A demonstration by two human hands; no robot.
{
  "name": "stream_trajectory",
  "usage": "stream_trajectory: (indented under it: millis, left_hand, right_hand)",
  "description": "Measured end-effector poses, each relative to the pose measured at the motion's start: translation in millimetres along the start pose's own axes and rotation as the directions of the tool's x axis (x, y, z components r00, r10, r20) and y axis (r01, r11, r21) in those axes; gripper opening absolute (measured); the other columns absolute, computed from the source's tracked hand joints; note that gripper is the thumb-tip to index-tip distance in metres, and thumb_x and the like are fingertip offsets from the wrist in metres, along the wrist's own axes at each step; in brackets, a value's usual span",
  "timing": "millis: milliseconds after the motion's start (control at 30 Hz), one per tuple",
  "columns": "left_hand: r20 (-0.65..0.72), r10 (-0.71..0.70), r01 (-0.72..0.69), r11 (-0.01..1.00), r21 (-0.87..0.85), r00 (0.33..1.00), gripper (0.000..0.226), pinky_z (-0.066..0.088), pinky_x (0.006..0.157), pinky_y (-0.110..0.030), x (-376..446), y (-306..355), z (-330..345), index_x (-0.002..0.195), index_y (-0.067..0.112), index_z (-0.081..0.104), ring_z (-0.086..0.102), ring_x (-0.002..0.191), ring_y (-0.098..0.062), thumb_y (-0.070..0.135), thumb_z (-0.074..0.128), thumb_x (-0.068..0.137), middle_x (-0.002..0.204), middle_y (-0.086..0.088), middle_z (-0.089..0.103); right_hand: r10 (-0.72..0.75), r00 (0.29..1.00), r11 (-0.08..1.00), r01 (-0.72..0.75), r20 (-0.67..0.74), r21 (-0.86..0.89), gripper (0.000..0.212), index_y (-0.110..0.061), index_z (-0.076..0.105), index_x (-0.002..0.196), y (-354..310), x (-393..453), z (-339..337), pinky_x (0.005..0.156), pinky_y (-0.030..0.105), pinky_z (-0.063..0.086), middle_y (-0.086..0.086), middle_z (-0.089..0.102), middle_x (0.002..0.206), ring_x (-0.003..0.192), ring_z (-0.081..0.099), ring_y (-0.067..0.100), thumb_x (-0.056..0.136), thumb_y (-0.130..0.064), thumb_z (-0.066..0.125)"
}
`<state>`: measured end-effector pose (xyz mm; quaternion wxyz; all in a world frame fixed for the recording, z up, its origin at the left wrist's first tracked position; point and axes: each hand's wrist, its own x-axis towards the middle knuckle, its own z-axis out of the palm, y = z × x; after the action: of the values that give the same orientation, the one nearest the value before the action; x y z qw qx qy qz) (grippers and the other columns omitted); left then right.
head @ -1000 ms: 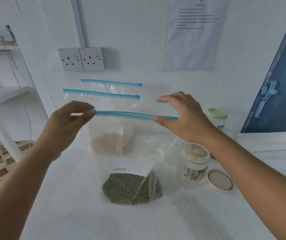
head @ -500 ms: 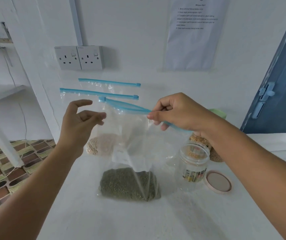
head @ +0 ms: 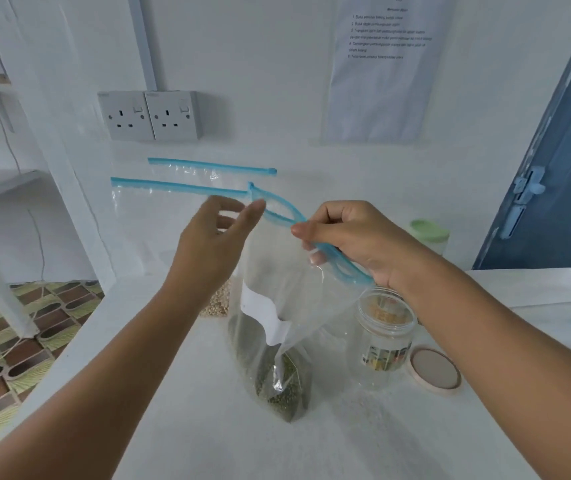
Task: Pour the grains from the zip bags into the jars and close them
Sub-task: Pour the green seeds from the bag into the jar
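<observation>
A clear zip bag (head: pixel 277 299) with green grains at its bottom and a white label stands on the white table (head: pixel 173 393). My right hand (head: pixel 353 237) pinches its blue zip strip near the right end, and the strip's two sides are parted. My left hand (head: pixel 215 237) is at the strip's left end with its fingers spread; they touch the strip lightly or hover just off it. An open clear jar (head: pixel 384 337) stands right of the bag, below my right wrist. Its beige lid (head: pixel 434 374) lies flat beside it.
Two more zip bags (head: pixel 180 188) with blue strips lean on the wall behind; one holds pale grains (head: pixel 216 303). A jar with a green lid (head: pixel 429 232) stands at the back right. The table's left edge drops to a tiled floor (head: pixel 7 344). A blue door (head: pixel 554 168) is on the right.
The bag has turned edge-on toward me and its zip has parted. My left hand let go of the strip's left end and came right. My right hand moved down-right along the strip.
</observation>
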<state>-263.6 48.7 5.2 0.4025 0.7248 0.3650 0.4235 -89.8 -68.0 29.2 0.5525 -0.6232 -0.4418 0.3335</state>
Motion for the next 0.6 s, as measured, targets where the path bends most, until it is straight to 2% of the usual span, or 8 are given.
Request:
stream_trajectory:
  millis: [67, 133, 233, 300, 367, 467, 533, 600]
  left_hand:
    - [0.089, -0.098, 0.104, 0.992, -0.068, 0.991, 0.057, 0.052, 0.084, -0.035, -8, 10, 4, 0.101, 0.025, 0.071, 0.064, 0.089, -0.014, 0.078, 0.054, 0.088, 0.1, 0.002, 0.071]
    - [0.084, -0.157, 0.164, 0.982, -0.091, 0.984, 0.055, 0.052, 0.087, -0.037, -8, 16, 7, 0.096, 0.023, 0.073, 0.063, 0.091, -0.017, 0.075, 0.057, 0.09, 0.103, 0.0, 0.073]
    - [0.07, -0.195, 0.203, 0.97, -0.132, 0.978, 0.038, 0.048, 0.077, -0.033, -4, 15, 10, 0.097, 0.015, 0.075, 0.06, 0.088, -0.019, 0.052, 0.069, 0.095, 0.098, -0.007, 0.071]
    - [0.079, -0.241, 0.252, 0.952, -0.173, 0.967, 0.018, 0.047, 0.076, -0.032, -3, 13, 10, 0.091, 0.017, 0.078, 0.06, 0.088, -0.02, 0.034, 0.074, 0.094, 0.095, -0.006, 0.072]
    - [0.079, -0.279, 0.29, 0.93, -0.226, 0.957, 0.01, 0.047, 0.078, -0.032, -6, 10, 7, 0.085, 0.018, 0.081, 0.06, 0.087, -0.018, 0.024, 0.075, 0.092, 0.095, -0.004, 0.074]
    - [0.036, -0.284, 0.282, 0.915, -0.288, 0.958, 0.02, 0.049, 0.087, -0.035, -14, 3, 1, 0.082, 0.019, 0.08, 0.061, 0.092, -0.018, 0.02, 0.066, 0.097, 0.097, 0.001, 0.073]
    - [0.01, -0.262, 0.251, 0.913, -0.321, 0.965, 0.025, 0.048, 0.086, -0.034, -18, 2, -3, 0.08, 0.02, 0.078, 0.059, 0.09, -0.017, 0.018, 0.062, 0.1, 0.097, 0.001, 0.071]
    - [-0.03, -0.262, 0.232, 0.899, -0.371, 0.965, 0.025, 0.05, 0.082, -0.031, -17, 4, -9, 0.082, 0.017, 0.075, 0.057, 0.087, -0.017, 0.016, 0.061, 0.102, 0.096, -0.002, 0.067]
  right_hand:
    - [-0.01, 1.0, 1.0, 0.01, -0.002, -0.028, 0.024, 0.001, 0.069, 0.088, -2, 1, 3, 0.069, 0.03, 0.059, 0.01, 0.07, 0.075, 0.062, 0.065, 0.022, 0.085, -0.017, 0.085]
    - [-0.025, 1.0, 0.998, 0.026, 0.01, -0.061, 0.022, -0.004, 0.069, 0.082, -2, 0, 5, 0.066, 0.027, 0.057, 0.01, 0.071, 0.075, 0.061, 0.066, 0.021, 0.085, -0.019, 0.085]
    - [-0.044, 0.999, 0.993, 0.046, 0.028, -0.112, 0.024, -0.005, 0.069, 0.08, -2, -2, 5, 0.064, 0.027, 0.057, 0.01, 0.072, 0.077, 0.061, 0.066, 0.02, 0.085, -0.022, 0.085]
    - [-0.028, 0.999, 0.993, 0.032, 0.032, -0.117, 0.026, -0.002, 0.071, 0.086, -2, -2, 3, 0.066, 0.025, 0.059, 0.008, 0.073, 0.077, 0.062, 0.067, 0.019, 0.088, -0.026, 0.083]
    - [0.004, 1.0, 0.994, -0.003, 0.014, -0.105, 0.028, -0.001, 0.072, 0.09, -3, -1, -2, 0.064, 0.022, 0.058, 0.007, 0.074, 0.078, 0.06, 0.067, 0.014, 0.091, -0.027, 0.08]
    - [-0.025, 0.997, 0.994, 0.018, -0.068, -0.104, 0.028, 0.005, 0.071, 0.09, 0, 2, -13, 0.062, 0.023, 0.058, 0.007, 0.073, 0.076, 0.06, 0.065, 0.014, 0.093, -0.022, 0.078]
    - [-0.101, 0.984, 0.983, 0.076, -0.145, -0.167, 0.025, 0.005, 0.071, 0.086, 1, 4, -16, 0.058, 0.022, 0.053, 0.006, 0.071, 0.074, 0.063, 0.062, 0.014, 0.094, -0.019, 0.076]
    - [-0.16, 0.965, 0.971, 0.116, -0.209, -0.207, 0.023, 0.003, 0.071, 0.083, 0, 7, -17, 0.061, 0.027, 0.055, 0.006, 0.071, 0.073, 0.059, 0.061, 0.014, 0.093, -0.017, 0.075]
